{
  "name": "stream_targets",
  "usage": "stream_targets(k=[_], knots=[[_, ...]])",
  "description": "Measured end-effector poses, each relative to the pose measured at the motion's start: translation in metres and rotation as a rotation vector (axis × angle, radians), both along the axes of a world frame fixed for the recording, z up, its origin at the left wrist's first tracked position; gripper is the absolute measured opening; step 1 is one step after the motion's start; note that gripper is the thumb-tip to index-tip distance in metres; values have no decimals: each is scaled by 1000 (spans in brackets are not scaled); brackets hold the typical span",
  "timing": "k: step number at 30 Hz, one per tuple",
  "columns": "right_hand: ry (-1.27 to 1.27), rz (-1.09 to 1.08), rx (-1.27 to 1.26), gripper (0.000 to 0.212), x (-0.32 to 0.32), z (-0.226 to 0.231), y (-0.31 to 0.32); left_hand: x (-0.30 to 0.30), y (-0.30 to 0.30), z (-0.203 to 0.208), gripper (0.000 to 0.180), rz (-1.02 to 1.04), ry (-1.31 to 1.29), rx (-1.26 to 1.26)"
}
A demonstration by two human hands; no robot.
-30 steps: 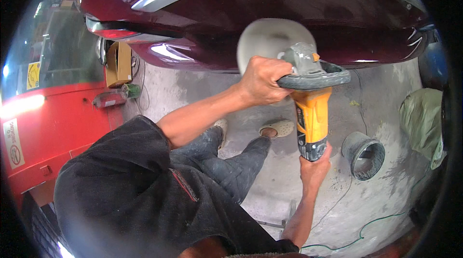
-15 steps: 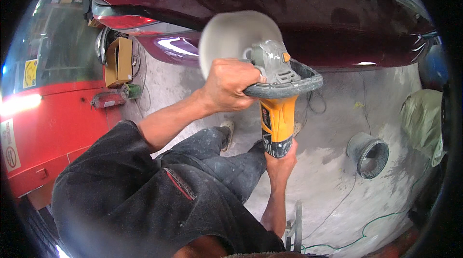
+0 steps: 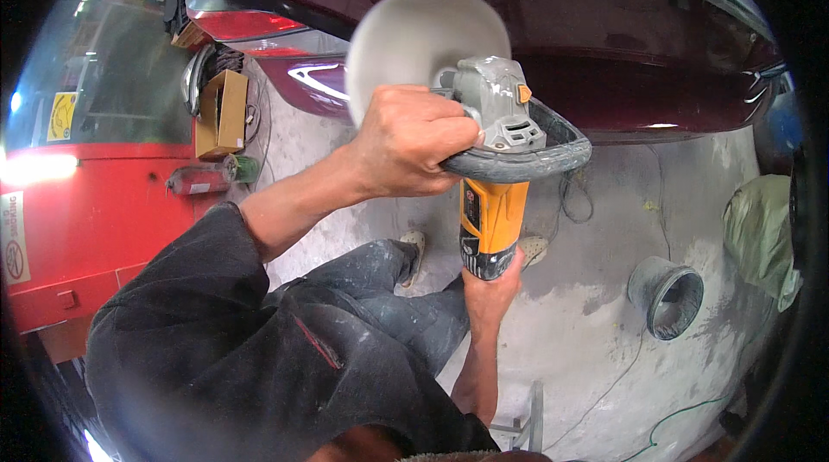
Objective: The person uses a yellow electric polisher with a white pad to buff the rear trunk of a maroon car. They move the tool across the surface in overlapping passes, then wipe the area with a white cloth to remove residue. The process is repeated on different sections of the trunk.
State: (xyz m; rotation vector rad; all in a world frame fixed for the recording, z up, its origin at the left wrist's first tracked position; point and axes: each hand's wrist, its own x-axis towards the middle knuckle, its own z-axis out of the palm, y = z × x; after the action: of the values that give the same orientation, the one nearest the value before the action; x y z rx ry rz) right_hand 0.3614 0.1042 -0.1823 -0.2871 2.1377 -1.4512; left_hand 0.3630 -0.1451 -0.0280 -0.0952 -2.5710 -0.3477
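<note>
A yellow and grey power polisher [image 3: 494, 212] is held up against the maroon car [image 3: 639, 39]. Its white polishing pad [image 3: 423, 52] is blurred by spinning and covers part of the rear panel, right of the red tail light [image 3: 250, 26]. Around the black loop handle [image 3: 553, 160], on its left side, the fingers of my left hand [image 3: 414, 136] are wrapped. Lower down, my right hand [image 3: 494, 289] grips the rear end of the polisher's body; most of its fingers are hidden behind it. Whether the whole pad face touches the paint cannot be seen.
A grey bucket [image 3: 673, 302] lies tipped on the dusty floor to the right, with a thin cable beside it. At left are a red door [image 3: 112, 229], a cardboard box [image 3: 222, 117] and a red cylinder [image 3: 197, 180]. A covered bundle [image 3: 760, 233] stands far right.
The spinning pad has shifted up and left over the car's panel, closer to the tail light. Both hands keep their hold on the polisher. The whole view has swung slightly.
</note>
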Motion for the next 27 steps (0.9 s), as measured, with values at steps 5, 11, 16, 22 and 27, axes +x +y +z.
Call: stream_targets(k=[5, 11, 16, 22, 27], knots=[[-87, -16, -49, 66, 12, -3, -13, 7, 2, 9, 40, -2, 33, -88], [-3, -96, -143, 67, 26, -16, -25, 1, -7, 9, 27, -92, 26, -122], [146, -136, -166, 68, -1, -26, -19, -9, 2, 7, 27, -79, 170, -142], [268, -181, -75, 73, -33, -28, -22, -34, -5, 10, 27, -149, 247, -125], [204, -59, -98, 73, -24, -33, -13, -6, 0, -1, 20, -56, 187, -147]])
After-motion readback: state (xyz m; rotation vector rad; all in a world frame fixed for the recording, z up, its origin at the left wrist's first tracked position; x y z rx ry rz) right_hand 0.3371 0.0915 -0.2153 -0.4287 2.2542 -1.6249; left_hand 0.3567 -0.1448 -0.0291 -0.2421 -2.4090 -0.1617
